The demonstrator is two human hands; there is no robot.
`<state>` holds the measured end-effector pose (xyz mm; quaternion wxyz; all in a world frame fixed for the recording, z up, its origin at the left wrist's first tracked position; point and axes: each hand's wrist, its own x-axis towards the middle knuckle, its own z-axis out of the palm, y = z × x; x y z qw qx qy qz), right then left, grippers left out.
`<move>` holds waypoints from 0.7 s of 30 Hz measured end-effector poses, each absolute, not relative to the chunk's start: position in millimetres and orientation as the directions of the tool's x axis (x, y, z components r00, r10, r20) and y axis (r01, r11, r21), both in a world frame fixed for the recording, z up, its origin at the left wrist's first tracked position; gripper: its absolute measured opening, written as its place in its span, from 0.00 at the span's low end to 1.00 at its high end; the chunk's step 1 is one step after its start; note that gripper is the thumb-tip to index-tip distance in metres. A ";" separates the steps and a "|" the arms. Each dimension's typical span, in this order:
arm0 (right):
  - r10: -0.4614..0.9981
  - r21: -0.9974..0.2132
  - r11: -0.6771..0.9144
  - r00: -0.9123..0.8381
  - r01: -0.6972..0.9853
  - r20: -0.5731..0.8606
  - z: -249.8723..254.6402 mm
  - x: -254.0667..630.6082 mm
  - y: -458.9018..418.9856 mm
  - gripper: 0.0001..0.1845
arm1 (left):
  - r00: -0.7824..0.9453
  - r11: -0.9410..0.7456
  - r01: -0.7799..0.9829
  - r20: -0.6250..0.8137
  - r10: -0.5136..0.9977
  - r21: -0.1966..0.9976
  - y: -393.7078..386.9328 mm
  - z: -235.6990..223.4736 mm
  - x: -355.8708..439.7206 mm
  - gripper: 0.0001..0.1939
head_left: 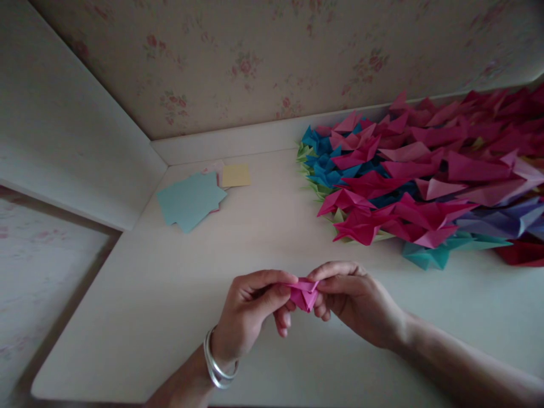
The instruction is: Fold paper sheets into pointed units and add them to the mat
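Observation:
A small folded piece of pink origami paper (pixel 305 296) is held above the white tabletop between both hands. My left hand (pixel 255 303), with silver bangles (pixel 217 362) at its wrist, pinches the paper's left side between thumb and index finger. On the right side, my right hand (pixel 355 300) grips the paper with thumb and fingertips. A triangular flap points down toward me, and its upper edge is folded over. Fingers hide both ends of the paper.
Several folded paper figures (pixel 408 170) in pink, blue, green, purple and teal are heaped at the right. Light blue paper sheets (pixel 191 198) lie at the left beside a yellow square (pixel 236 175). A flowered wall (pixel 255 68) rises behind the white table (pixel 140 317).

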<state>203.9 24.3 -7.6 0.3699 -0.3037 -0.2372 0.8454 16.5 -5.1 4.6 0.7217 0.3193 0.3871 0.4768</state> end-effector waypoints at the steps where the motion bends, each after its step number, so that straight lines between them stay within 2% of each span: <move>1: 0.761 -0.601 -0.630 -0.547 -0.492 -0.349 -6.8 203.5 24.5 0.04 | 0.272 0.362 -0.473 -0.257 0.927 0.804 -5.1 4.4 16.5 0.06; 4: 0.746 -0.536 -0.659 -0.554 -0.528 -0.371 -5.8 204.2 25.5 0.04 | 0.313 0.390 -0.540 -0.252 0.916 0.746 -4.9 3.2 17.5 0.06; 6: 0.747 -0.518 -0.656 -0.569 -0.549 -0.344 -7.0 205.8 25.9 0.04 | 0.316 0.371 -0.546 -0.226 0.921 0.751 -4.7 1.5 18.3 0.06; 9: 0.775 -0.568 -0.607 -0.574 -0.556 -0.266 -10.0 208.0 24.7 0.06 | 0.254 0.293 -0.460 -0.192 0.948 0.838 -3.6 -1.4 18.4 0.08; 11: 0.808 -0.662 -0.536 -0.547 -0.524 -0.221 -11.2 208.6 23.0 0.11 | 0.158 0.217 -0.340 -0.172 0.972 0.915 -2.8 -2.0 18.1 0.08; 13: 0.837 -0.787 -0.444 -0.511 -0.429 -0.193 -11.0 208.2 21.4 0.12 | 0.075 0.123 -0.159 -0.112 0.991 0.980 -2.9 -1.5 18.0 0.08; 16: 0.885 -0.938 -0.288 -0.427 -0.192 -0.184 -9.7 207.3 19.9 0.10 | 0.087 -0.001 0.117 -0.009 0.996 0.993 -5.0 -0.5 18.8 0.10; 18: 0.920 -0.982 -0.181 -0.362 -0.056 -0.149 -9.2 207.3 18.9 0.12 | 0.134 -0.025 0.217 -0.004 0.991 0.976 -6.9 -0.9 19.8 0.12; 21: 0.936 -0.997 -0.054 -0.345 0.061 -0.071 -8.8 207.5 16.6 0.11 | 0.178 -0.065 0.336 0.004 0.984 0.940 -8.7 -2.8 21.6 0.13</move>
